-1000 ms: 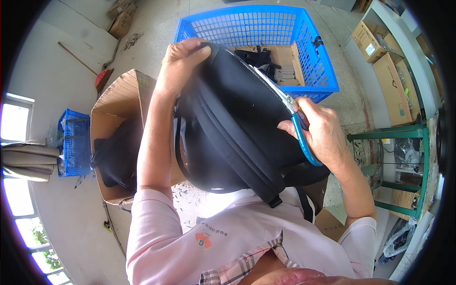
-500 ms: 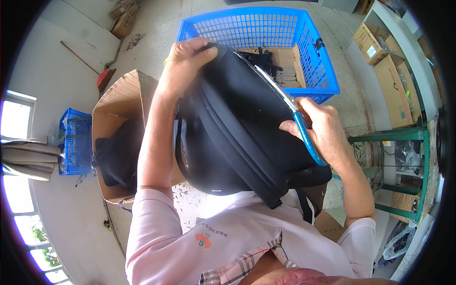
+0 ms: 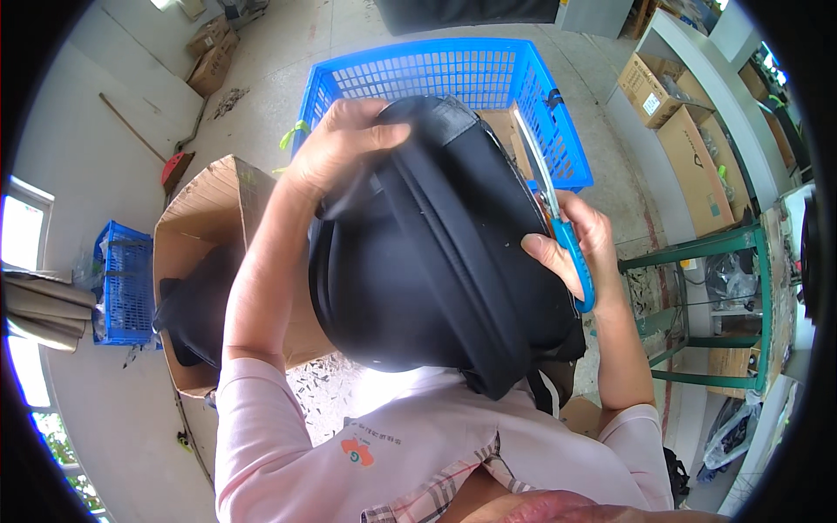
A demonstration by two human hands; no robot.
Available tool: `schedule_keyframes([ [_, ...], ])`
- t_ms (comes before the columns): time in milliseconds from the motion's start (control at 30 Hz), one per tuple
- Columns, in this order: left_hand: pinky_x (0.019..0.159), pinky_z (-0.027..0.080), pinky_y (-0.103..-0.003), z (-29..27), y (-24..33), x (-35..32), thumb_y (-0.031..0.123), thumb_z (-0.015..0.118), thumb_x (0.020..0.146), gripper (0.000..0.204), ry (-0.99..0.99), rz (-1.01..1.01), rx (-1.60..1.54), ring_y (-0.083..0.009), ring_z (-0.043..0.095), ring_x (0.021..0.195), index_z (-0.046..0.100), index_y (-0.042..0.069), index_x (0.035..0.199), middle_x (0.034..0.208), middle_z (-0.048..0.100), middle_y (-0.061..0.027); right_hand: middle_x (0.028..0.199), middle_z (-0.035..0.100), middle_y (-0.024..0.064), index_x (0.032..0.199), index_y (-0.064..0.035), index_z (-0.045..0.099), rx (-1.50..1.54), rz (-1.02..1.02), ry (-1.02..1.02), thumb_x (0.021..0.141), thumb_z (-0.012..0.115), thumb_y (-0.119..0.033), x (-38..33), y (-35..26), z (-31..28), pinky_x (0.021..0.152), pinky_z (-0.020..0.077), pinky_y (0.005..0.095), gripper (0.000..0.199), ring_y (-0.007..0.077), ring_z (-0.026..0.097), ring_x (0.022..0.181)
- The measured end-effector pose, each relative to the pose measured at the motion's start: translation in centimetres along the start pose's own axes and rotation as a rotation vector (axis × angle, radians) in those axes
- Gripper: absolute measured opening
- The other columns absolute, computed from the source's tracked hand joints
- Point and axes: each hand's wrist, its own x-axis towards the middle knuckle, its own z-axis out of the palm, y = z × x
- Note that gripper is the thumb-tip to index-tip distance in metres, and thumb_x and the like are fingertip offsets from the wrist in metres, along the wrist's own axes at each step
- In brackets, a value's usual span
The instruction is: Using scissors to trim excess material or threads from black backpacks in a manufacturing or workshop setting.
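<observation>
A black backpack (image 3: pixel 375 288) is held up in front of my chest, a long zipper band running down across it. At its upper left edge my left hand (image 3: pixel 336 152) is closed on the fabric, thumb on the near face. My right hand (image 3: pixel 588 248) is closed at the bag's right edge, its thumb lying against the black fabric. In that same hand sits a pair of scissors (image 3: pixel 573 257) with blue handles. Their blades point up and away alongside the bag's edge, and I cannot see them touching any thread. Several fingers are hidden behind the bag.
Beyond the bag stands a blue plastic basket (image 3: pixel 418 65) with cardboard inside. To the left, an open cardboard box (image 3: pixel 196 196) holds black bags (image 3: pixel 205 301). A green metal frame (image 3: pixel 697 253) and shelving with boxes (image 3: pixel 689 166) stand at the right. Scraps litter the floor.
The bag's top has tilted toward me, showing its upper edge more. Both hands shifted with it, and the scissors have turned to point more upright. The whole view has moved slightly.
</observation>
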Motion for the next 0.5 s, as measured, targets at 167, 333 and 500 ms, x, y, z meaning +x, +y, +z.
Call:
schedule_keyframes([
  [167,0.067,0.04,-0.02,2.4,1.3,-0.4,0.016,0.063,0.075,0.019,0.07,0.004,-0.179,-0.0074,0.051,0.069,0.061,-0.001,0.084,0.074,0.058,-0.0014,0.083,0.055,0.0097,0.105,0.0006,0.05,-0.285,-0.115,0.106,0.062,0.074,-0.04,0.8,-1.1,-2.5,0.06,0.0459,0.0314,0.064,0.0192,0.053,0.065],
  [333,0.054,0.042,-0.019,4.1,2.8,-0.4,0.009,0.063,0.075,0.009,0.134,0.092,-0.137,-0.0054,0.053,0.057,0.063,0.001,0.079,0.067,0.061,-0.001,0.09,0.058,0.0125,0.103,0.0013,0.049,-0.541,-0.084,-0.005,0.059,0.074,-0.039,1.4,-3.9,-4.0,0.066,0.0477,0.0346,0.064,0.026,0.059,0.077],
  [500,0.056,0.04,-0.019,4.7,3.2,-0.7,0.011,0.063,0.076,0.008,0.187,0.109,-0.063,-0.0038,0.05,0.057,0.063,0.002,0.076,0.065,0.059,0.0007,0.084,0.058,0.0118,0.094,-0.0005,0.05,-0.597,-0.197,-0.017,0.063,0.073,-0.034,1.3,-4.3,-4.2,0.064,0.0472,0.0367,0.051,0.0276,0.059,0.072],
])
